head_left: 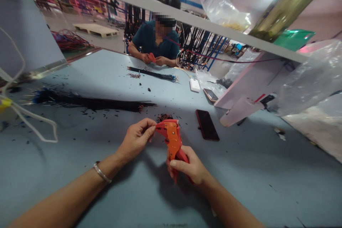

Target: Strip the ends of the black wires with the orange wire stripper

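My right hand [188, 165] is wrapped round the handles of a red and orange wire stripper [173, 137], its head tilted up and its jaws facing left. At those jaws, the thumb and fingertips of my left hand [139, 135] are pinched together; whatever lies between them is too small to make out. Behind the tool's head is a small pile of short wire offcuts [163, 117], partly hidden by it. A long bundle of black wires [93, 102] lies farther back on the left, with blue ends at its left side and reddish tips at its right.
On the grey-blue table [107, 199] lie a dark phone [207, 124], another phone [211, 94] and a white box [195, 85]. A white cable [37, 131] loops at left. Opposite, a person [153, 41] holds a red tool near a second wire bundle [155, 74]. A shelf bar [187, 14] crosses above.
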A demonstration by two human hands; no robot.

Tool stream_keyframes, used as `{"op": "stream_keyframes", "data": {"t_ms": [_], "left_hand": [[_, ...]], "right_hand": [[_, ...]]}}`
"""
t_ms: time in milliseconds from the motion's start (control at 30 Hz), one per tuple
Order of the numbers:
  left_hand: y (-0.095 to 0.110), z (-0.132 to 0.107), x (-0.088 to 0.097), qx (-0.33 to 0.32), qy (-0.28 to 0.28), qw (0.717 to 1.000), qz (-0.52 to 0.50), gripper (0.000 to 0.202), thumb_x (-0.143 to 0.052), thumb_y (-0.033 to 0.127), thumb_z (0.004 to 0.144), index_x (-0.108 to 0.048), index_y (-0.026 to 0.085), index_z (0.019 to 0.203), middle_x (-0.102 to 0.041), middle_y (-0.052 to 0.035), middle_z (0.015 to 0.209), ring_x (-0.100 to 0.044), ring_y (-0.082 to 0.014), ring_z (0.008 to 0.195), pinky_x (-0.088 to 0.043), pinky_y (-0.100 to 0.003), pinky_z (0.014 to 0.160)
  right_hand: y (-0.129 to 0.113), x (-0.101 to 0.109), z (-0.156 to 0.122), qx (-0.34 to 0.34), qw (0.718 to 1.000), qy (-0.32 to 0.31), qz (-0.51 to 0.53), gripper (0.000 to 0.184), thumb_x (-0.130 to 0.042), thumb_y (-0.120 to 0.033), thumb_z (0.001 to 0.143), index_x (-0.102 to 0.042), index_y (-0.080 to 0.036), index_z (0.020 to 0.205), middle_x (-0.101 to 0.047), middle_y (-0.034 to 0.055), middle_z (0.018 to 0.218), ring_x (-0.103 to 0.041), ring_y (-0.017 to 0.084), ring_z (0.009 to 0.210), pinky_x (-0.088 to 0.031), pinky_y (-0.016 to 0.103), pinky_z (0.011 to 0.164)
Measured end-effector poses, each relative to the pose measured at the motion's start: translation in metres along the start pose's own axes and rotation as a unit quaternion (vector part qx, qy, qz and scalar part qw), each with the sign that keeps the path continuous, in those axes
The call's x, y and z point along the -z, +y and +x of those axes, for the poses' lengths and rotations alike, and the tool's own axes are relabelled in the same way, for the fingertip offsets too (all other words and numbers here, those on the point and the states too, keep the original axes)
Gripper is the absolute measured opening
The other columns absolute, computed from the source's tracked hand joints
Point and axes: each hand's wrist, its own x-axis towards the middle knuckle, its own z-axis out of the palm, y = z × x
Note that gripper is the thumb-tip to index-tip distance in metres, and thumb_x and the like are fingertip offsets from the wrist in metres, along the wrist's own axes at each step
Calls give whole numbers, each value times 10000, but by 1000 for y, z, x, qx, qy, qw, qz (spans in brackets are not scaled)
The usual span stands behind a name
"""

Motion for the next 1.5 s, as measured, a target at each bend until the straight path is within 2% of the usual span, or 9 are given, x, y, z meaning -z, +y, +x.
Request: {"op": "stream_keyframes", "data": {"t_ms": [100,500,700,933,1033,1100,1167,1267,1500], "left_hand": [[-2,-1,-1,-3,14,1000,20,191,-537,339,859,-594,166,802,-477,43,603,-432,-97,527,-368,-216,523],[-5,-1,-3,11,10,1000,4,209,-531,360,866,-578,163,812,-463,52,615,-419,-88,525,-363,-206,513],[-4,-1,-2,14,8,1000,3,219,-529,365,864,-580,162,801,-481,48,622,-425,-85,520,-367,-207,510],[-8,3,0,22,25,999,14,202,-536,356,860,-574,168,799,-504,50,611,-444,-79,501,-378,-204,508],[-13,6,3,33,48,998,-7,198,-546,362,856,-566,169,815,-504,53,622,-434,-72,496,-372,-196,496],[-15,7,4,39,60,997,-23,195,-555,362,852,-566,169,826,-504,54,624,-428,-69,494,-369,-193,490],[-14,7,4,43,70,996,-31,195,-565,360,846,-567,168,820,-505,54,618,-426,-67,490,-367,-191,486],[-11,7,3,50,78,995,-35,197,-577,359,836,-570,165,802,-503,54,603,-425,-67,487,-366,-191,485],[-8,6,2,60,77,995,-32,206,-582,364,826,-570,165,776,-500,53,583,-428,-75,483,-364,-198,486]], "right_hand": [[1,-1,1,2,1000,10,-9,330,-695,-435,762,-540,-144,769,-563,-8,563,-512,102,443,-436,208,410],[10,-5,1,8,999,34,-19,326,-679,-436,766,-521,-154,726,-563,-16,529,-504,98,416,-422,201,395],[12,-7,1,-10,997,71,-11,335,-684,-438,760,-494,-169,707,-522,-47,442,-421,71,318,-334,165,310],[7,0,0,8,998,62,3,300,-681,-401,763,-505,-162,715,-540,-33,474,-451,80,361,-369,177,344],[1,5,-2,33,995,85,34,266,-677,-377,769,-526,-158,781,-539,-36,514,-465,87,392,-392,187,362],[-2,8,-2,50,993,90,62,267,-688,-356,759,-549,-155,867,-566,-20,606,-523,110,468,-444,214,407],[-3,9,-1,64,991,88,79,307,-705,-333,740,-568,-152,946,-601,15,742,-591,144,601,-510,265,515],[-2,9,1,54,990,88,92,356,-712,-311,732,-577,-153,1020,-622,46,874,-633,173,734,-529,315,656],[3,5,1,0,992,40,123,377,-704,-318,742,-563,-148,1047,-620,58,886,-645,183,737,-521,309,629]]}}
